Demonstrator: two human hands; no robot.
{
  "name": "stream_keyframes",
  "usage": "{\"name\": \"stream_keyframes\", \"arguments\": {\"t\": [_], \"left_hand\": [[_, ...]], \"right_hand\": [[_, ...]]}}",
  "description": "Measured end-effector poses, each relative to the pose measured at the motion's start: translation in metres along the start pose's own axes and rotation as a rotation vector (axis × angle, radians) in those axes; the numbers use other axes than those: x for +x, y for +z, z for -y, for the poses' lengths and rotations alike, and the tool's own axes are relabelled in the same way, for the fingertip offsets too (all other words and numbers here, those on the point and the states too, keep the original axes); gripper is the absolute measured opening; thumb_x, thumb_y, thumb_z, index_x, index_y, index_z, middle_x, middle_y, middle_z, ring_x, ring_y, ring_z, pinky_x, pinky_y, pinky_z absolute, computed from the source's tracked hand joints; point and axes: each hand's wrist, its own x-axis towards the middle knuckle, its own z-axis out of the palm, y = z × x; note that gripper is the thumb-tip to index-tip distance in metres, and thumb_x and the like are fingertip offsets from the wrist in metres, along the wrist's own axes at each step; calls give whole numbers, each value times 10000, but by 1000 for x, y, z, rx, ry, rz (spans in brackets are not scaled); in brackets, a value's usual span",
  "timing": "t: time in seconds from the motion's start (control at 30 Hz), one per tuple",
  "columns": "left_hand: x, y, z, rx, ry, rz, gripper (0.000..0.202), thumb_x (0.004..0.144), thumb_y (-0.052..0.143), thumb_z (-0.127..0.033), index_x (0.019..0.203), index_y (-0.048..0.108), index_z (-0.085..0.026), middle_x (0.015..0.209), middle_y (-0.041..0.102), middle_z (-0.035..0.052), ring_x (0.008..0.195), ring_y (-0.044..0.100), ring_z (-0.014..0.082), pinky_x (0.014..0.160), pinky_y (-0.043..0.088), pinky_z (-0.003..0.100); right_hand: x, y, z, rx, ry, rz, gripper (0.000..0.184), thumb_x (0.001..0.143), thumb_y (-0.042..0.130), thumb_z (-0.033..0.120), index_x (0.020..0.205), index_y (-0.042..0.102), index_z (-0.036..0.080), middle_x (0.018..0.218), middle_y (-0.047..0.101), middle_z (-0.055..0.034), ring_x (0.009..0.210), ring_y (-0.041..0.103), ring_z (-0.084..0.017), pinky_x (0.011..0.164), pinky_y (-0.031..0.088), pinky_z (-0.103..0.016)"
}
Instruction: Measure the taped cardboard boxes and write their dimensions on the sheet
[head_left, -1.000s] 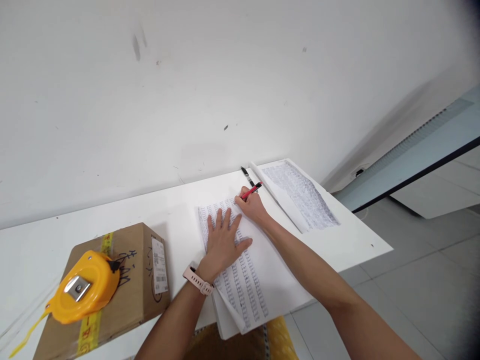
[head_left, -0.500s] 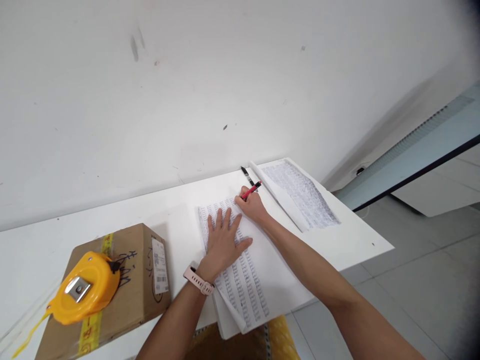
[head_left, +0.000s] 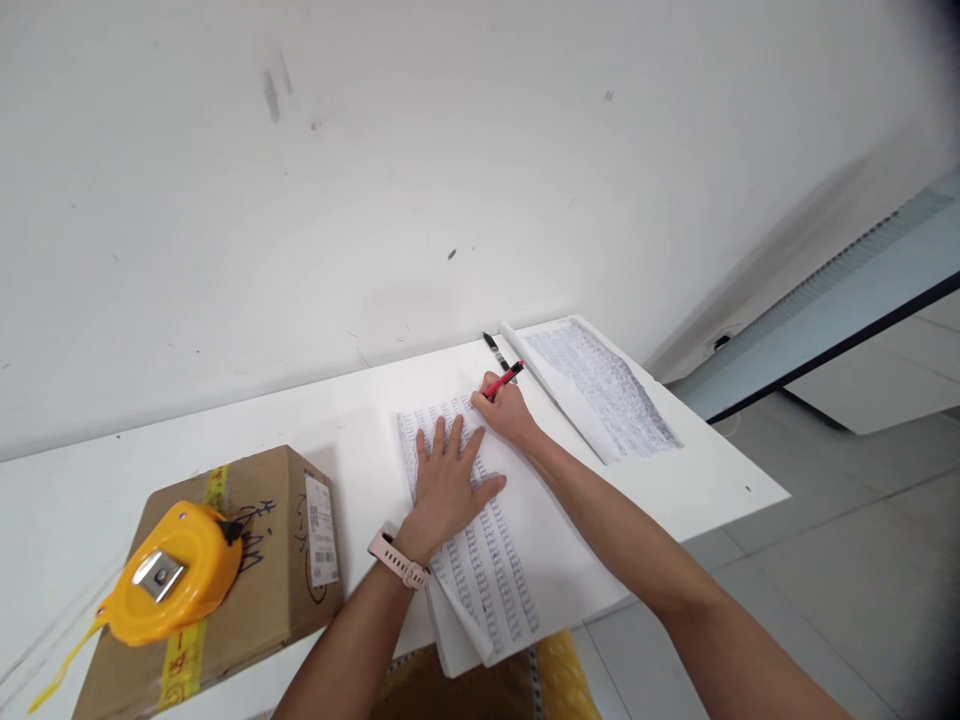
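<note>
My right hand point(head_left: 504, 408) is closed around a red pen point(head_left: 504, 379) with a black end, its fingers resting at the top of a sheet of paper point(head_left: 559, 565). Columns of small handwriting cover the left part of that sheet, and its lower corner curls up over more sheets beneath. My left hand point(head_left: 450, 485), with a pink-banded wristwatch on the wrist, lies flat on the written columns with fingers spread. The pen's tip is hidden by my fingers. Just beyond my right hand lies a black pen point(head_left: 493, 348) on the white table point(head_left: 360, 400).
A densely written sheet point(head_left: 600, 385) lies at the table's right end. To the left stands a taped cardboard box point(head_left: 262, 590) with a yellow tape measure point(head_left: 176, 575) on top. The wall point(head_left: 375, 180) runs along the back edge. Below the front edge shows yellow patterned fabric point(head_left: 566, 680).
Almost nothing differs. The whole view has shifted very slightly, while both hands keep their places on the paper.
</note>
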Motion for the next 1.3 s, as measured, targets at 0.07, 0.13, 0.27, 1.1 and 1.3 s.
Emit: {"name": "stream_keyframes", "arguments": {"t": [0.07, 0.13, 0.27, 1.1, 1.3], "left_hand": [[0, 0, 0, -1, 0, 0, 748, 932, 341, -692, 1530, 349, -242, 1637, 242, 117, 1515, 127, 377, 1191, 93, 651], [0, -1, -1, 2, 0, -1, 739, 934, 363, -679, 1528, 355, -238, 1635, 247, 119, 1512, 136, 380, 1187, 104, 657], [0, -1, -1, 8, 7, -21, 727, 936, 387, -662, 1522, 369, -233, 1627, 265, 126, 1506, 160, 390, 1181, 121, 663], [-5, -5, -10, -136, -37, -13, 718, 884, 576, -584, 1470, 436, -193, 1606, 297, 172, 1501, 169, 403, 1171, 133, 679], [-87, -68, -33, -365, 62, -524, 310, 892, 642, -332, 1173, 618, -203, 1382, 594, 136, 1383, 448, 304, 1098, 431, 503]], "right_hand": [[0, 0, -1, 7, -2, -1, 208, 736, 523, 233, 640, 340, 248, 509, 387, 64, 527, 403, -139, 549, 285, -284], [0, 0, -1, -1, -5, -5, 204, 734, 521, 231, 642, 340, 247, 509, 390, 65, 530, 405, -139, 553, 286, -283], [0, 0, -1, -28, 1, -24, 207, 740, 514, 237, 645, 331, 247, 504, 374, 69, 517, 386, -135, 550, 278, -283], [-5, -21, -27, -670, -461, 105, 329, 875, 439, 96, 1076, 670, 216, 983, 623, -100, 966, 528, -255, 793, 419, -344], [-10, -10, -36, -733, -465, 73, 546, 778, 385, -17, 1235, 619, 169, 1041, 652, -130, 1024, 563, -272, 883, 448, -388]]}}
